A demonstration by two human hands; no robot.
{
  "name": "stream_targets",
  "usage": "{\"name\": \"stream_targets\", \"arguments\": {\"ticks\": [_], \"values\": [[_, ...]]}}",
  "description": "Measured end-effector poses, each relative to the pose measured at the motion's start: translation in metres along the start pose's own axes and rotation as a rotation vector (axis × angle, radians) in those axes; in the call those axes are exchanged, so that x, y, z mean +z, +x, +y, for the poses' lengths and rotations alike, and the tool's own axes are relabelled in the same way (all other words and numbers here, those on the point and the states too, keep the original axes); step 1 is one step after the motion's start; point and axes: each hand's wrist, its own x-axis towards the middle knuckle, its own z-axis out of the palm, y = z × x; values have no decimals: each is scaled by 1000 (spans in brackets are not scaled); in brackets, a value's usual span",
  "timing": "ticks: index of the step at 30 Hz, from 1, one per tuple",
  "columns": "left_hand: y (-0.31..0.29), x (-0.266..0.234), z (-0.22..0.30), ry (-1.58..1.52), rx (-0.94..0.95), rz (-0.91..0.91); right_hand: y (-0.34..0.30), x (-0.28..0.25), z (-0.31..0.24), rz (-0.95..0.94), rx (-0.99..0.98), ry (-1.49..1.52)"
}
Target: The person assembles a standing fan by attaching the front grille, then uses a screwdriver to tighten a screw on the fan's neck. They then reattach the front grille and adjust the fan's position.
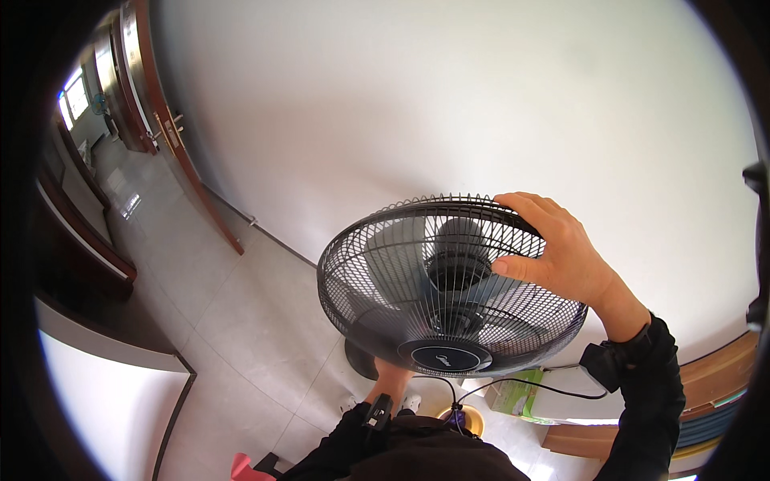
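A black electric fan (pixel 449 309) with a round wire guard stands in front of me, its face tilted upward. At the guard's upper right rim, my right hand (pixel 553 248) grips the wires, with the fingers over the top edge and the thumb on the front. Lower down, my left hand (pixel 391 375) reaches beneath the guard. The guard hides its fingers, so what they touch cannot be seen. Part of a dark round base (pixel 360 358) shows on the floor near that hand. Grey blades are visible through the wires.
A white wall (pixel 385 120) rises behind the fan. On the left an open brown door (pixel 178 144) leads to a corridor. A yellow basin (pixel 474 420), a green box (pixel 516 393) and brown cartons (pixel 581 441) stand to the lower right. Black cables (pixel 553 390) hang near me.
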Motion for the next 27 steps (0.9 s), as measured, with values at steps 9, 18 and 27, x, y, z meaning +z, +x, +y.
{"name": "stream_targets", "arguments": {"ticks": [9,18,27], "values": [[11,18,6,-1296,34,188,3,5,9,20,30,130],[6,-3,18,-2548,-329,29,1,6,9,-82,173,208],[4,-21,28,-2622,-292,109,-1,12,15,-14,61,111]]}}
